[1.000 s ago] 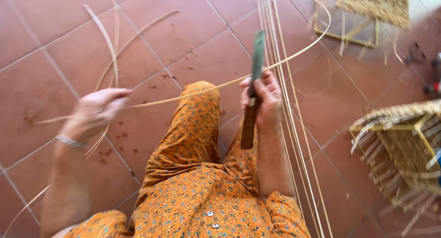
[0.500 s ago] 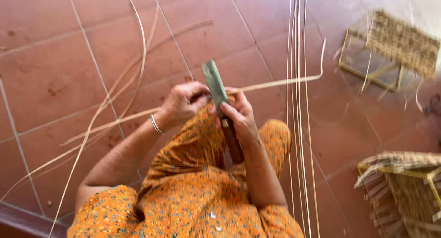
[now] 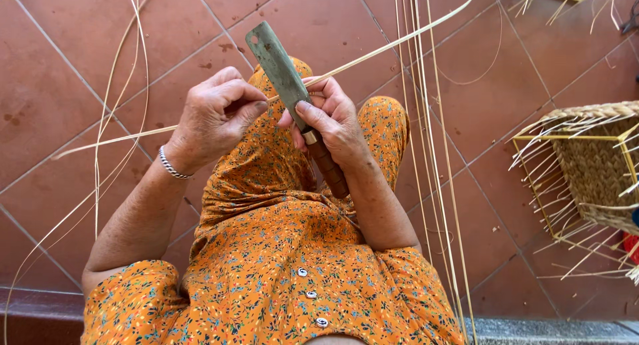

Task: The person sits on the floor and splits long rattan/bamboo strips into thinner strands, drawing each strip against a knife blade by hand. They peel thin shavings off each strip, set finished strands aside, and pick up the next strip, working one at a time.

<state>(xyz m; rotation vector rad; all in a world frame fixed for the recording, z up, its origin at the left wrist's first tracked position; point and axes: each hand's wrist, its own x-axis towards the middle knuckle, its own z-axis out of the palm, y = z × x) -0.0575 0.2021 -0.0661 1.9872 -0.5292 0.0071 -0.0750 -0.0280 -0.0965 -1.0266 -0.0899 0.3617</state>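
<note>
A person in an orange flowered dress (image 3: 279,252) sits over a red tiled floor (image 3: 53,65); the floor is bare at the top left corner, so there is open room on that side; on the right side a bunch of long thin canes (image 3: 426,152) runs from the top edge down to the bottom edge, and a half-woven basket frame (image 3: 592,172) stands at the right edge, so that side is crowded.

The right hand (image 3: 336,122) is closed tight around a knife (image 3: 293,95) with a brown wooden handle; the thumb presses on the flat grey blade. The left hand (image 3: 213,115) is closed too, pinching a thin pale strip (image 3: 393,45) between thumb and fingers, just beside the blade. A silver bracelet (image 3: 172,165) sits on the left wrist.

Half a second ago both hands were already close together at the knife; now they look bigger and nearer, and the basket frame has moved closer to the right edge. One second ago the left hand was far out to the left, well apart from the knife.

The knife is above the lap, in the middle; its long way runs from the handle, low and right, up to the blade tip, high and left. The strip crosses the blade and runs long from the left, low, to the top right, high.
</note>
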